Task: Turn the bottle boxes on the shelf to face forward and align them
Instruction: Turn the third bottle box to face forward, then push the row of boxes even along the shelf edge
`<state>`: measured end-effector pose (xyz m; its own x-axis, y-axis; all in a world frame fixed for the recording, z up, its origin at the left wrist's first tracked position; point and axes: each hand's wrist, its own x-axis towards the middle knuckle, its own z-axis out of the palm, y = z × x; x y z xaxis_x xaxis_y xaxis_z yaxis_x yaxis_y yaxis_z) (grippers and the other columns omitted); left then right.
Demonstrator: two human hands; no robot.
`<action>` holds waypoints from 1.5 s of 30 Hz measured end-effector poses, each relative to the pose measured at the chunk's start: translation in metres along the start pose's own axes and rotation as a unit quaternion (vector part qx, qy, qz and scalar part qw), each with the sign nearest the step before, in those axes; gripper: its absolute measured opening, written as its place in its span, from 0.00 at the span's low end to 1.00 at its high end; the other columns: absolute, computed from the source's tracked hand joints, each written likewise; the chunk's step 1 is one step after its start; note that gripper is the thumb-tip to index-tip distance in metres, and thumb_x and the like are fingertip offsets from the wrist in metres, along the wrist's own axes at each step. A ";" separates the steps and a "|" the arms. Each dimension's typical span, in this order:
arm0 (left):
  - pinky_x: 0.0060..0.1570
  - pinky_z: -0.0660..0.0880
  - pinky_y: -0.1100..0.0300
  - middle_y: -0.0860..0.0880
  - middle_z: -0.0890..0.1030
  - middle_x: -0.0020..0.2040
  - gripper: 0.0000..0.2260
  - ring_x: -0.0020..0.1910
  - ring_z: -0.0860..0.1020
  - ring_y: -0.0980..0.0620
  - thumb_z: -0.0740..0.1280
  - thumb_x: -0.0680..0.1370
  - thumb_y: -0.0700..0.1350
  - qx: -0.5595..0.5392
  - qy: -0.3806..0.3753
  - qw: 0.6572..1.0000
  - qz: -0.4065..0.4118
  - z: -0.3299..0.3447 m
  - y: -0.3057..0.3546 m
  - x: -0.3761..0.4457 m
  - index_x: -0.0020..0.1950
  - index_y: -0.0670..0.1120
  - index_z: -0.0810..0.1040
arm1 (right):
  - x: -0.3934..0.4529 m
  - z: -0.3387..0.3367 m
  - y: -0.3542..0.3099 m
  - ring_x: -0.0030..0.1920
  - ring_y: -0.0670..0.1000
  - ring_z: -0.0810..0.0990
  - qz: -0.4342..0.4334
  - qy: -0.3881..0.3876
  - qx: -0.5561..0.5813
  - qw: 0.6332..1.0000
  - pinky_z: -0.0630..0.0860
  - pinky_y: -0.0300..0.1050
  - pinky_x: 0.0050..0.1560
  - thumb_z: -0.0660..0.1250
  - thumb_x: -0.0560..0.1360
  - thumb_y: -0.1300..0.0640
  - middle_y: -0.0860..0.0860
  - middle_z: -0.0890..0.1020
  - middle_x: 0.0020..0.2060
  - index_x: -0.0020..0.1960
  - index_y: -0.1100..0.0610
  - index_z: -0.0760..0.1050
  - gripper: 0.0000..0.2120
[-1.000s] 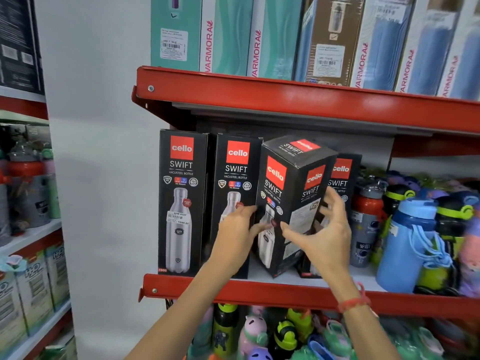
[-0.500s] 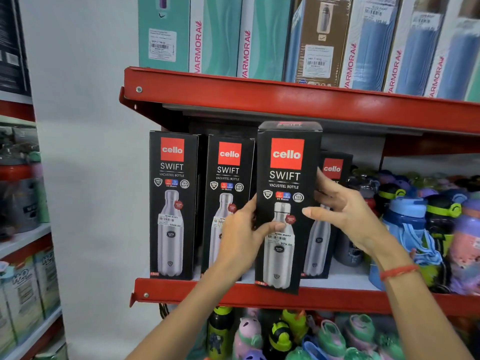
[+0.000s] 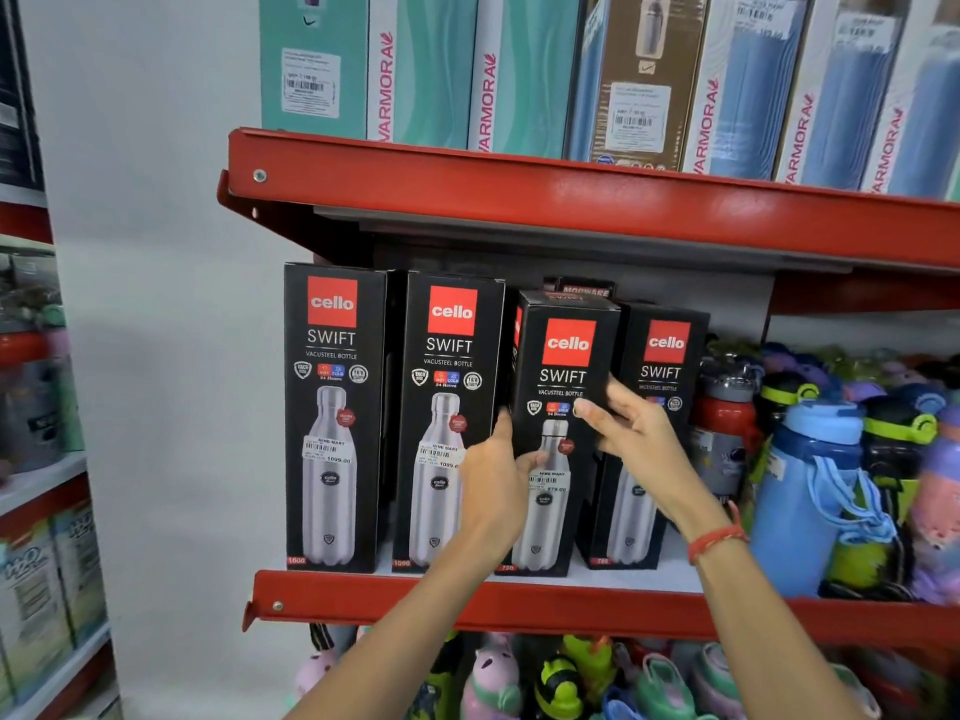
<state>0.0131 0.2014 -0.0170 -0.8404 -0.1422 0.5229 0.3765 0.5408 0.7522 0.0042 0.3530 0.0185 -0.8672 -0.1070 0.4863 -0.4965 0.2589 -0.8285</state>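
Several black "cello SWIFT" bottle boxes stand in a row on the red shelf point(image 3: 519, 608). The first box point(image 3: 332, 418) and second box point(image 3: 447, 356) are taller and face forward. The third box point(image 3: 566, 350) stands upright on the shelf, front face toward me, slightly ahead of the fourth box point(image 3: 665, 356). My left hand point(image 3: 491, 496) grips the third box's left edge, thumb on its front. My right hand point(image 3: 636, 439) holds its right edge, with fingers lying across the front and partly covering the fourth box.
Loose bottles crowd the shelf to the right, among them a red-capped steel bottle point(image 3: 724, 423) and a blue bottle point(image 3: 810, 491). Tall Varmora boxes point(image 3: 488, 70) fill the shelf above. Children's bottles point(image 3: 493, 678) sit below. Another rack point(image 3: 41, 485) stands at the left.
The third box was tilted with a corner toward me, then turned front-on in the air. It now stands lower and further back, between the second and fourth boxes, both hands still on it.
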 end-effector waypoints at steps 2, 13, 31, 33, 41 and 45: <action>0.42 0.73 0.64 0.43 0.85 0.50 0.26 0.46 0.81 0.50 0.66 0.78 0.44 0.006 -0.002 1.000 0.011 0.004 0.000 0.004 0.75 0.44 0.62 | 0.003 0.000 0.001 0.47 0.27 0.79 0.003 0.004 -0.001 1.000 0.76 0.25 0.41 0.63 0.80 0.58 0.36 0.79 0.53 0.74 0.52 0.64 0.24; 0.48 0.79 0.54 0.40 0.81 0.55 0.32 0.51 0.82 0.45 0.62 0.79 0.34 0.122 0.024 0.992 0.021 0.024 -0.020 0.011 0.78 0.45 0.49 | 0.018 0.015 0.018 0.68 0.44 0.71 -0.021 0.065 -0.092 0.993 0.68 0.52 0.71 0.59 0.81 0.56 0.43 0.73 0.68 0.77 0.47 0.58 0.26; 0.77 0.46 0.58 0.44 0.50 0.79 0.26 0.79 0.46 0.47 0.57 0.80 0.49 0.052 0.217 0.963 0.154 -0.099 -0.107 -0.043 0.77 0.46 0.55 | -0.058 0.190 0.004 0.64 0.41 0.74 -0.184 0.114 -0.035 0.976 0.73 0.43 0.64 0.59 0.81 0.59 0.49 0.76 0.62 0.70 0.51 0.68 0.18; 0.76 0.48 0.58 0.49 0.47 0.80 0.27 0.79 0.45 0.52 0.53 0.79 0.55 0.012 0.218 0.971 0.095 -0.116 -0.121 -0.045 0.77 0.51 0.51 | -0.065 0.215 0.004 0.67 0.38 0.71 -0.102 0.070 0.010 0.992 0.69 0.40 0.68 0.57 0.82 0.52 0.44 0.74 0.66 0.72 0.45 0.64 0.19; 0.75 0.55 0.61 0.55 0.54 0.79 0.29 0.76 0.54 0.62 0.42 0.75 0.68 -0.039 0.052 0.998 -0.009 -0.144 -0.158 -0.047 0.75 0.64 0.41 | -0.066 0.263 0.010 0.66 0.20 0.46 0.036 -0.002 0.033 0.999 0.49 0.35 0.72 0.51 0.79 0.39 0.26 0.46 0.70 0.76 0.38 0.38 0.31; 0.56 0.67 0.73 0.64 0.75 0.62 0.24 0.59 0.75 0.67 0.45 0.79 0.63 -0.039 0.014 0.998 -0.039 -0.150 -0.160 -0.046 0.75 0.65 0.48 | -0.066 0.268 0.007 0.67 0.32 0.55 0.051 0.016 0.002 0.999 0.54 0.37 0.68 0.51 0.79 0.37 0.31 0.54 0.68 0.76 0.35 0.38 0.31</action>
<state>0.0498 -0.0027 -0.1008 -0.8579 -0.2047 0.4712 0.3402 0.4609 0.8197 0.0478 0.1041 -0.0935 -0.9114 -0.0505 0.4084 -0.4066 0.2631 -0.8749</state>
